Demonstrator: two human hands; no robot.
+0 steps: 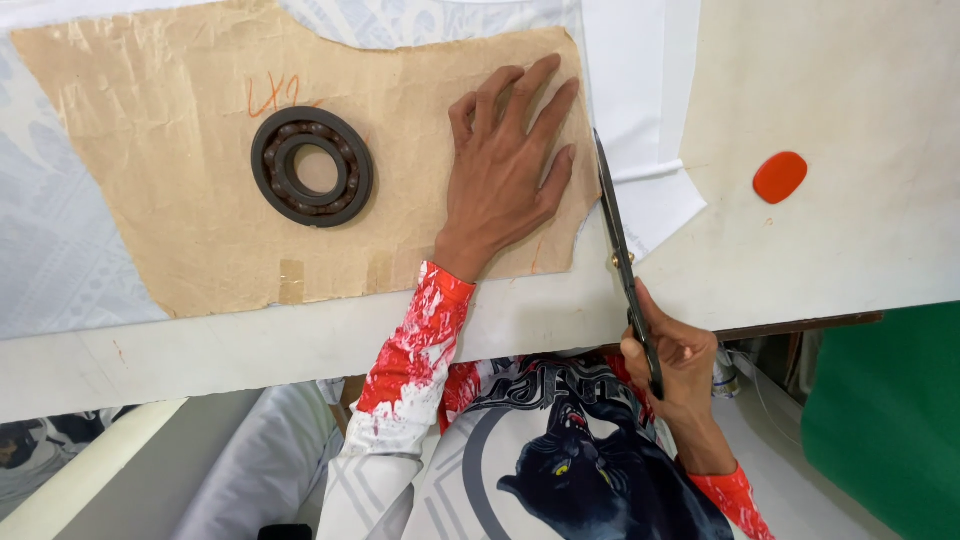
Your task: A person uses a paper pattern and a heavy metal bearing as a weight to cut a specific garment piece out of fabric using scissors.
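Creased matt brown paper pattern (200, 200), dark metal bearing ring (312, 166), seemingly smooth white cloth (650, 195)

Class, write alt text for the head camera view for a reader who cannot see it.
A left hand presses a brown paper pattern flat on white cloth while the right hand cuts along its edge with black scissors. A metal bearing ring weighs the pattern down.

Tabletop (820, 270): was off-white, stained, with its near edge running across the view.
Fabric (60, 240): pale patterned cloth lay spread flat on the tabletop's left part.
White sheet (650, 100): lay on the tabletop beside the fabric.
Orange chalk (780, 176): lay alone on bare tabletop, right.
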